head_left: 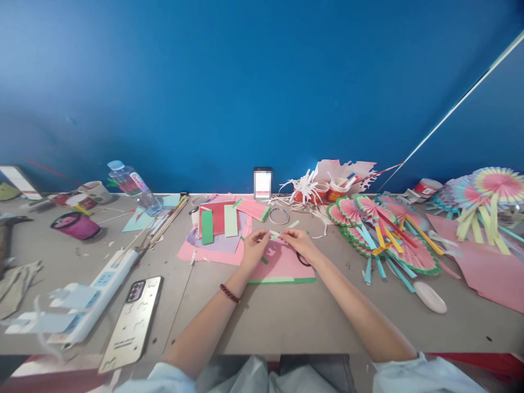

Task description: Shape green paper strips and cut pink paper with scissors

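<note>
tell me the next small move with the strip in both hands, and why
Probably lower the pale strip onto the pink sheet beneath it: the left hand and right hand each pinch an end, held just above that sheet.

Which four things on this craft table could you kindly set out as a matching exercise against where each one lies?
Things:
1. clear plastic bottle with blue cap
2. phone in a shiny silver case
3. heap of pleated pink paper fans with green edges
4. pale green paper strip

Places:
A. pinched between left hand and right hand
B. far back, left
C. right of both hands
D. near left, back upward

Pairs: 1-B, 2-D, 3-C, 4-A
</note>
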The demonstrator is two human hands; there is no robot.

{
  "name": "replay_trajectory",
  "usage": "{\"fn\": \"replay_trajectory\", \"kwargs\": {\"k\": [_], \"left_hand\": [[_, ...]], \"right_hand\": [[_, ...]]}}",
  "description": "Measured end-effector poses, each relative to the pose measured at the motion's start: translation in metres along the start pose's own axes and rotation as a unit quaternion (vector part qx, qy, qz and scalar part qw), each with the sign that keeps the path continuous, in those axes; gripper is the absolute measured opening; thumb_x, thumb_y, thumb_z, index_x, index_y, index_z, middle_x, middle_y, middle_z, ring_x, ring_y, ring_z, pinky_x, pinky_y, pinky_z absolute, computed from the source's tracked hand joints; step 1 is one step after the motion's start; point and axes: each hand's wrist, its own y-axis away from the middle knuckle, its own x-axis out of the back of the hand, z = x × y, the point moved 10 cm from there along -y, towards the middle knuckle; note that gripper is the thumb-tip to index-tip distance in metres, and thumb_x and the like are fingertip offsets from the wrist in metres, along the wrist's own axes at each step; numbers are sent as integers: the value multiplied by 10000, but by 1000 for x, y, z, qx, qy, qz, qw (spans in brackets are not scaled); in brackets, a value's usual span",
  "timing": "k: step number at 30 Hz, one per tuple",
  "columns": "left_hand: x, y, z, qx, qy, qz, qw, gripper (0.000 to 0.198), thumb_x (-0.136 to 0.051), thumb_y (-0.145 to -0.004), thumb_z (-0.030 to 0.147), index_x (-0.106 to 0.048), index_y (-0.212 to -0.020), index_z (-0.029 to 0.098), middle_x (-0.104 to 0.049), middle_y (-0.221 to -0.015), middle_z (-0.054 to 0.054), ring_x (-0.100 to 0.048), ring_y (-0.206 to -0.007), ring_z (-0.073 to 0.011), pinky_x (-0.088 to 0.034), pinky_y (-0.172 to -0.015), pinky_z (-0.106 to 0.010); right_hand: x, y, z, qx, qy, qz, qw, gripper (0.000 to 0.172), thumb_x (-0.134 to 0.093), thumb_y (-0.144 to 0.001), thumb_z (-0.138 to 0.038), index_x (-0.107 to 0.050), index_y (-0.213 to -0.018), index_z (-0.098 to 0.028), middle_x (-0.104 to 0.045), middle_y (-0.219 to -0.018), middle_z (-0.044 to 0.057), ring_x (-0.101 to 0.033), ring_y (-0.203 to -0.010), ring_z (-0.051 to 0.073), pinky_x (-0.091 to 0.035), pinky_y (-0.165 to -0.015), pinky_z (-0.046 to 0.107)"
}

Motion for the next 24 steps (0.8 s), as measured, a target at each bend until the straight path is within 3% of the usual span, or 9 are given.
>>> {"fn": "replay_trajectory", "kwargs": {"k": [7, 10, 13, 15, 19, 24], "left_hand": [[3, -2, 0, -6, 3, 11, 1000, 329, -820, -641, 454, -691, -725, 164, -694, -687, -36, -600, -511, -127, -468, -428, -222], [4, -2, -1, 2, 5, 18, 1000, 315, -819, -632, 439, -685, -718, 166, -681, -676, -24, -581, -487, -116, -455, -412, -218], [2, -1, -3, 10, 9, 18, 1000, 326, -813, -619, 442, -684, -724, 162, -672, -659, -21, -579, -479, -118, -454, -410, -222], [0, 0, -3, 12, 8, 12, 1000, 332, -811, -611, 447, -690, -724, 159, -661, -636, -13, -572, -473, -115, -455, -417, -222], [-3, 3, -1, 1, -10, 6, 1000, 325, -801, -622, 455, -705, -727, 163, -661, -622, -12, -564, -471, -118, -443, -423, -222], [-6, 7, 6, -42, -56, 2, 998, 275, -756, -686, 447, -719, -721, 177, -708, -731, -46, -589, -550, -137, -435, -457, -230]], "right_hand": [[4, -4, 6, 7, 21, 17, 1000, 406, -668, -697, -578, -698, -747, -176, -671, -724, 22, -562, -718, 167, -414, -685, 287], [12, 0, -16, 113, 84, 65, 988, 356, -599, -796, -513, -717, -860, -184, -721, -885, 74, -600, -810, 202, -451, -761, 329], [8, 20, -50, 288, 218, 124, 924, 212, -584, -852, -380, -710, -857, -209, -728, -940, 90, -615, -912, 238, -448, -879, 384], [-3, 32, -60, 358, 293, 133, 877, 181, -568, -888, -312, -710, -828, -218, -734, -907, 83, -620, -926, 241, -432, -900, 387], [-18, 40, -60, 395, 382, 130, 825, 182, -579, -931, -267, -735, -855, -211, -756, -884, 70, -616, -919, 227, -408, -848, 347], [-18, 40, -59, 397, 417, 147, 804, 191, -579, -934, -231, -750, -851, -214, -766, -872, 61, -604, -900, 222, -381, -839, 341]]}}
